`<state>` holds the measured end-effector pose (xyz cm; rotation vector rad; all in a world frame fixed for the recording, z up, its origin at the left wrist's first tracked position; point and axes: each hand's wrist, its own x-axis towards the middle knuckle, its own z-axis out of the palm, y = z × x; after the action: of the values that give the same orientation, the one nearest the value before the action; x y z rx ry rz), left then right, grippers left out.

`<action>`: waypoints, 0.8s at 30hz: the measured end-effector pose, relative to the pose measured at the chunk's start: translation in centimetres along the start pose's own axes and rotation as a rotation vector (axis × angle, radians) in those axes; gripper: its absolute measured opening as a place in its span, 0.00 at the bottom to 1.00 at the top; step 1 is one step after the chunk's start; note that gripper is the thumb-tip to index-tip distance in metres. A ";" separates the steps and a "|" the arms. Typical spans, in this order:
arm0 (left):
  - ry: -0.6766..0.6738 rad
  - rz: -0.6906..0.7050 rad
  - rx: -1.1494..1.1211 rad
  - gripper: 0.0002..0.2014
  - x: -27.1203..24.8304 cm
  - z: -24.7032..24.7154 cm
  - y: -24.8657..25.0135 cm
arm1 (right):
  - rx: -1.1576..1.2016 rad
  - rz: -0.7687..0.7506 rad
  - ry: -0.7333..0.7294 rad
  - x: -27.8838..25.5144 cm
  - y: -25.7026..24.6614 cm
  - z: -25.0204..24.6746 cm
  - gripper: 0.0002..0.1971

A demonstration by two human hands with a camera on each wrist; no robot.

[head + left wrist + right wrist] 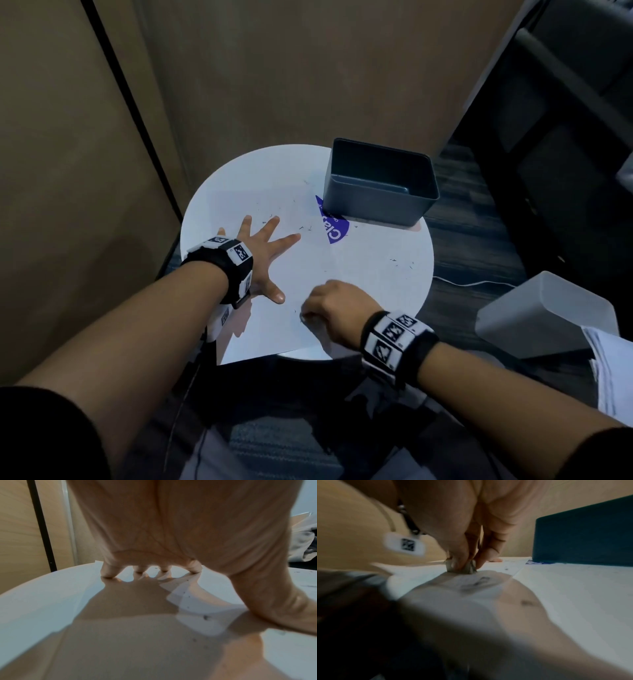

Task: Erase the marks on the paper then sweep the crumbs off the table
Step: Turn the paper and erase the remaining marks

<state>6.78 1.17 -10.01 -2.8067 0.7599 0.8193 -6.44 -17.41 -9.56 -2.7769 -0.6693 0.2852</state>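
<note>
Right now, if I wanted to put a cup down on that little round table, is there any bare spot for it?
Barely. The paper covers most of the table. One free patch lies at the far left rim, beyond the left hand; another at the right rim, below the gray bin, dotted with crumbs. The near edge is crowded: the right hand rubs an eraser there.

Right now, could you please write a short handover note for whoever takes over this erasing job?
Left hand: flat, fingers spread, pressing the paper down on the table.
Right hand: grip pinches the eraser, rubbing near the paper's near edge.
Bin: far right of the table, standing on the paper's corner.
Done: most of the paper looks clean; crumbs lie scattered on it.
Left: dark marks remain beside the eraser; finish those, then sweep the crumbs off the table.
</note>
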 end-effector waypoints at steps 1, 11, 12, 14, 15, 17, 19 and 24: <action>-0.007 0.001 -0.003 0.65 -0.1 0.1 0.0 | 0.009 -0.027 -0.007 -1.0 -0.1 0.4 0.09; -0.039 -0.001 0.000 0.65 -0.4 -0.5 0.1 | 0.036 0.108 0.056 1.4 2.7 -3.1 0.08; -0.043 -0.003 0.000 0.65 -0.4 -0.3 0.1 | 0.029 0.128 0.030 1.3 2.8 -2.7 0.08; -0.039 0.000 -0.003 0.66 -0.4 -0.3 0.2 | 0.046 0.141 0.022 0.3 2.6 -1.8 0.09; -0.034 0.003 -0.004 0.66 -0.3 -0.4 0.3 | 0.067 0.139 0.022 -0.5 2.6 -1.3 0.08; -0.027 0.004 -0.007 0.66 -0.3 -0.4 0.1 | 0.100 0.104 0.023 -2.1 2.4 -0.5 0.08; -0.039 0.002 -0.010 0.66 -0.3 -0.1 0.0 | 0.129 0.075 -0.007 -3.8 2.0 0.1 0.07; -0.039 0.030 -0.008 0.69 0.2 -0.2 -0.2 | 0.129 0.032 -0.023 -4.5 2.1 -1.5 0.08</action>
<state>7.09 1.18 -9.94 -2.7841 0.7961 0.8802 -9.11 -21.61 -8.18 -2.6675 -0.5902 0.3543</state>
